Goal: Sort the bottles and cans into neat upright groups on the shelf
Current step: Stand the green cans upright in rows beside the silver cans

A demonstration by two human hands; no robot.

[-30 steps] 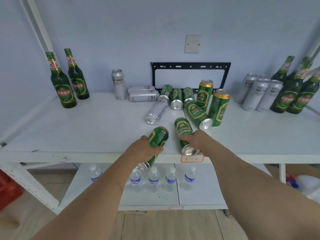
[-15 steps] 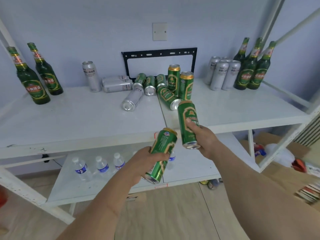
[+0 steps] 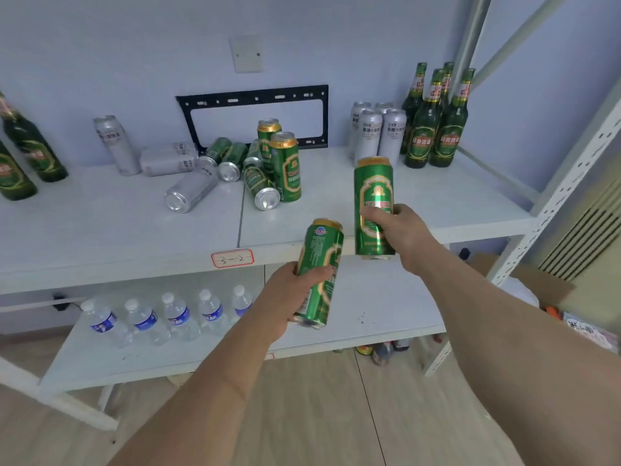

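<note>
My left hand (image 3: 290,299) grips a green can (image 3: 321,264), held nearly upright in front of the shelf edge. My right hand (image 3: 400,230) grips a second green can (image 3: 373,196), upright, over the front right of the white upper shelf (image 3: 117,230). At mid-shelf two green cans (image 3: 285,164) stand upright beside several green cans (image 3: 258,185) and silver cans (image 3: 190,191) lying on their sides. One silver can (image 3: 116,146) stands at the back left. Upright silver cans (image 3: 379,132) and green bottles (image 3: 433,126) are grouped at the back right. Two green bottles (image 3: 30,149) stand at the far left.
A black metal bracket (image 3: 252,99) hangs on the wall behind the cans. Several water bottles (image 3: 178,314) stand on the lower shelf (image 3: 386,317). White perforated shelf posts (image 3: 554,203) rise at the right. A red-framed label (image 3: 232,258) sits on the shelf's front edge.
Both hands have lifted their green cans off the shelf front, turned them upright and carried them to the right. The view has swung right as well.
</note>
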